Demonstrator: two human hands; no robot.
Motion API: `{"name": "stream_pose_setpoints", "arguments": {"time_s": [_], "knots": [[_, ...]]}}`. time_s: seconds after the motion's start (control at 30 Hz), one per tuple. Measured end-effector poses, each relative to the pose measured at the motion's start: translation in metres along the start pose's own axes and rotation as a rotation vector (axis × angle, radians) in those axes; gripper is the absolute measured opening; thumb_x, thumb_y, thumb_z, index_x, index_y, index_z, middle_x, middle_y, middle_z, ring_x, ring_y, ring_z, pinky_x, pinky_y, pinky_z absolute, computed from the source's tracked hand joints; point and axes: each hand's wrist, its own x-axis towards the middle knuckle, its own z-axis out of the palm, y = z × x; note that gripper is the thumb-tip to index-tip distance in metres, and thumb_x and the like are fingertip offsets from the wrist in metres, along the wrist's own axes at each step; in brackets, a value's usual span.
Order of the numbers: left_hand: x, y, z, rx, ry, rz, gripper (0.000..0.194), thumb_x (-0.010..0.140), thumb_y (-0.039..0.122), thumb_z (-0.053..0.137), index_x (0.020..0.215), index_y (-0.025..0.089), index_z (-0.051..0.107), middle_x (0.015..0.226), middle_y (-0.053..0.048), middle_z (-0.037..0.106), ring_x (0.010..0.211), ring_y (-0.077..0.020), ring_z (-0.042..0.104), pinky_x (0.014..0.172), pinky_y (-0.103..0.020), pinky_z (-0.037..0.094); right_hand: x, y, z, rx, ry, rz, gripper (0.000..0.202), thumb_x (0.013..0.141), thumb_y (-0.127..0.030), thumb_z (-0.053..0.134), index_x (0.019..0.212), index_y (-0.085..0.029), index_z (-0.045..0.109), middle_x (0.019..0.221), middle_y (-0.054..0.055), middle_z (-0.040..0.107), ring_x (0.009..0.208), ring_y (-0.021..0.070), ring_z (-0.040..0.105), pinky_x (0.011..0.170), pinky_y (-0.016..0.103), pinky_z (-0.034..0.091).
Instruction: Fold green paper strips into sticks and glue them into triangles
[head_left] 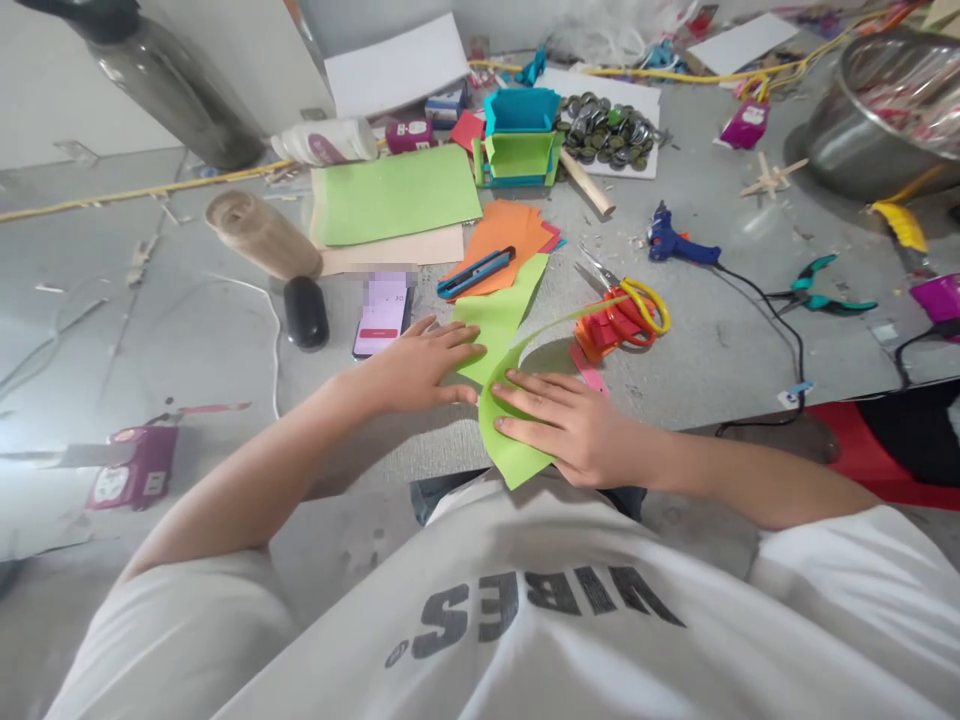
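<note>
White shirt [525, 535] fills the frame's bottom. At centre, the right hand [555, 425] spreads over curled green paper [517, 462]; whether that grip pinches, I cannot tell. The left hand [420, 368] has its grip splayed, holding nothing. The paper looks light, easily creased, best taken by its edges. Scissors [631, 290] lie right of centre.

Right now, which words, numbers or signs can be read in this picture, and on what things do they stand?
"VIBES" (the V is probable), upside down, on the white shirt; the small round mark beside it is unclear.
Too small or blurred: texts on the phone screen, white bottle and purple boxes.
</note>
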Motion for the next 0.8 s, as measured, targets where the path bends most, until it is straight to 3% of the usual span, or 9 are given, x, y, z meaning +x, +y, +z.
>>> {"name": "stream_pose_setpoints", "arguments": {"time_s": [0.1, 0.27, 0.4, 0.6, 0.7, 0.8], "knots": [[-0.016, 0.017, -0.007, 0.000, 0.041, -0.033, 0.071, 0.125, 0.073, 0.051, 0.165, 0.020, 0.077, 0.167, -0.021, 0.081, 0.159, -0.0432, 0.074, 0.150, -0.067, 0.038, -0.002, 0.000, -0.005, 0.047, -0.015, 0.001, 0.062, 0.109, -0.010, 0.052, 0.165, -0.015, 0.078, 0.185, 0.022, 0.068, 0.175, 0.0397, 0.065, 0.131, 0.059, 0.066], [-0.046, 0.034, -0.002, -0.066, 0.064, 0.013, 0.080, 0.118, 0.086, 0.059, 0.169, 0.027, 0.075, 0.171, -0.018, 0.079, 0.159, -0.0428, 0.074, 0.151, -0.067, 0.036, -0.007, -0.004, -0.004, 0.142, -0.086, 0.044, 0.061, 0.102, -0.010, 0.063, 0.160, -0.012, 0.081, 0.186, 0.025, 0.066, 0.177, 0.0426, 0.062, 0.135, 0.063, 0.063], [-0.056, 0.039, 0.011, -0.071, 0.142, 0.083, 0.072, 0.119, 0.084, 0.061, 0.152, 0.024, 0.084, 0.159, -0.018, 0.086, 0.146, -0.0414, 0.082, 0.150, -0.069, 0.040, -0.011, -0.012, -0.003, 0.135, -0.142, 0.066, 0.059, 0.103, -0.011, 0.062, 0.158, -0.014, 0.081, 0.187, 0.024, 0.065, 0.174, 0.0429, 0.065, 0.130, 0.063, 0.066], [-0.050, 0.044, 0.026, 0.013, 0.250, 0.005, 0.056, 0.119, 0.069, 0.071, 0.141, 0.020, 0.086, 0.139, -0.019, 0.092, 0.124, -0.0430, 0.087, 0.130, -0.067, 0.058, -0.018, -0.025, 0.005, 0.112, -0.077, 0.133, 0.055, 0.109, -0.012, 0.054, 0.155, -0.014, 0.083, 0.179, 0.022, 0.074, 0.159, 0.0390, 0.079, 0.121, 0.056, 0.072], [-0.038, 0.039, 0.027, -0.057, 0.241, -0.035, 0.053, 0.122, 0.062, 0.062, 0.144, 0.020, 0.086, 0.132, -0.018, 0.092, 0.123, -0.0424, 0.088, 0.114, -0.059, 0.064, -0.019, -0.031, 0.006, 0.142, -0.078, 0.168, 0.054, 0.109, -0.009, 0.054, 0.152, -0.016, 0.086, 0.178, 0.021, 0.075, 0.158, 0.0362, 0.079, 0.126, 0.056, 0.070], [-0.024, 0.034, 0.024, -0.027, 0.215, -0.180, 0.051, 0.124, 0.052, 0.050, 0.135, 0.020, 0.088, 0.124, -0.017, 0.091, 0.117, -0.0402, 0.088, 0.104, -0.052, 0.063, -0.014, -0.032, 0.005, 0.172, -0.141, 0.156, 0.045, 0.109, -0.010, 0.061, 0.142, -0.016, 0.091, 0.174, 0.024, 0.077, 0.157, 0.0406, 0.079, 0.125, 0.060, 0.070]]}}
